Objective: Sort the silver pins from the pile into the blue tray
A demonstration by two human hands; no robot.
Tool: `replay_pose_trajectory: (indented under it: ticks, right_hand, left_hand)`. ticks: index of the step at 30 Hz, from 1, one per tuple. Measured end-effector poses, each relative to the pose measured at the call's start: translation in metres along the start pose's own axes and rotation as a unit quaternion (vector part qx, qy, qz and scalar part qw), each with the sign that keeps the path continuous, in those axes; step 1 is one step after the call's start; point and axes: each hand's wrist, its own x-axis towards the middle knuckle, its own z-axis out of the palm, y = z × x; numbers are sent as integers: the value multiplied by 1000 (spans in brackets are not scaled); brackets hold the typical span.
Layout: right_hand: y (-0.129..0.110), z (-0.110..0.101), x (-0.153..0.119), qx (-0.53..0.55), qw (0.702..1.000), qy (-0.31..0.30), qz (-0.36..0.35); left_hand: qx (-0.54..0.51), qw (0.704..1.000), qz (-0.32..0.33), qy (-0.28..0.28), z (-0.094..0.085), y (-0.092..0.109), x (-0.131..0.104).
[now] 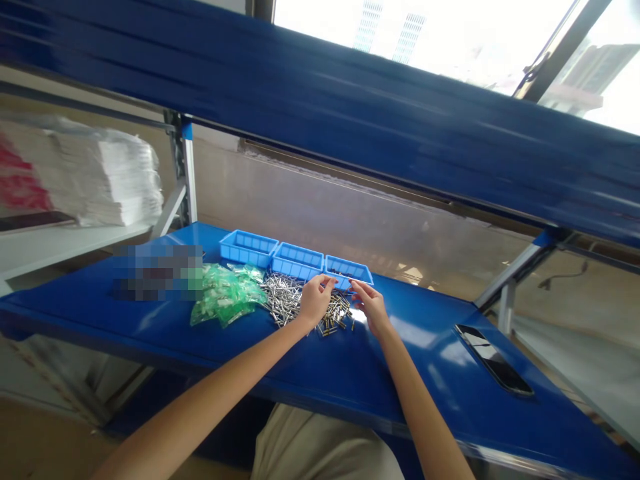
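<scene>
Over the piles of small metal parts, my left hand [315, 300] is closed, thumb and fingertips pinched together. Close by on its right, my right hand [372, 307] is also pinched, its fingertips pointing toward the left ones. Whatever sits between the fingers is too small to make out. Below and left of my left hand spreads a heap of slim silver metal pins [281, 299]. A smaller heap of dark and brass-coloured pins [331, 323] lies between the hands. Right behind them stands a blue bin [349, 268] with a few dark pieces inside.
Two more blue bins, a left one [249, 248] and a middle one [299, 261], continue the row. Green plastic packets [227, 297] are piled left of the pins. A phone [494, 360] lies at the right on the blue table [200, 340]. A blue shelf beam [320, 100] crosses above.
</scene>
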Motion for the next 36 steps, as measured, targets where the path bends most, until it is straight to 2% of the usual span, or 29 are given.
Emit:
replay_pose_trajectory:
  ticks: [7, 15, 23, 30, 36]
  right_hand:
    - [4, -1, 1, -46, 999, 14, 2]
    - [-1, -3, 2, 3, 997, 64, 35]
    - [-1, -2, 0, 2, 998, 56, 35]
    - [3, -7, 4, 20, 997, 68, 26]
    - [1, -3, 5, 40, 999, -9, -33]
  left_hand:
    - [16, 1000, 5, 7, 0, 2, -1]
    - [28, 999, 1, 20, 0, 1, 0]
    - [47, 998, -3, 30, 0, 2, 0]
    - [17, 999, -7, 46, 0, 2, 1]
    - [23, 998, -1, 59, -1, 4, 2]
